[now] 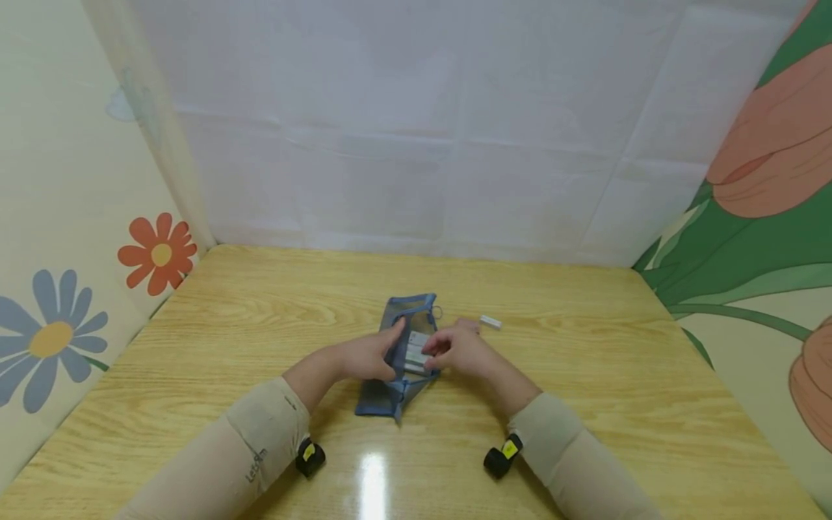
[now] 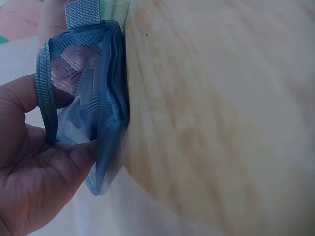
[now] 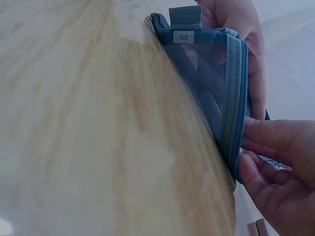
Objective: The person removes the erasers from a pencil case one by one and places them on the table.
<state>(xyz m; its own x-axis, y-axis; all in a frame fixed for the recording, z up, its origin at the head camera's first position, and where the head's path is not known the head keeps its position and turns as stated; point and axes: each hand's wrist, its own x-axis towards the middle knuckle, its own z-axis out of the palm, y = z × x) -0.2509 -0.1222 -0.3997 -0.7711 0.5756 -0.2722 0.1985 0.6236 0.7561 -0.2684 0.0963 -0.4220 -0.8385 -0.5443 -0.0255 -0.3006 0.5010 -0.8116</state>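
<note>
A blue mesh zip pouch (image 1: 379,399) lies on the table, its zippered mouth spread apart. Small white-and-green boxed items (image 1: 417,349) show inside it. My left hand (image 1: 367,357) holds the left side of the opening, thumb and fingers apart; in the left wrist view a finger passes behind the pouch's edge strap (image 2: 45,93). At the opposite rim is my right hand (image 1: 464,350), its fingers curled over the edge. In the right wrist view its thumb and forefinger (image 3: 275,133) grip at the zipper (image 3: 244,93). The inner fingertips are partly hidden.
A small white block (image 1: 490,321) lies on the wooden table (image 1: 585,347) right of the pouch. A pinkish piece (image 1: 468,325) shows just behind my right hand. A metal ring (image 1: 438,312) hangs at the pouch's far corner. White cloth (image 1: 416,180) stands behind the table.
</note>
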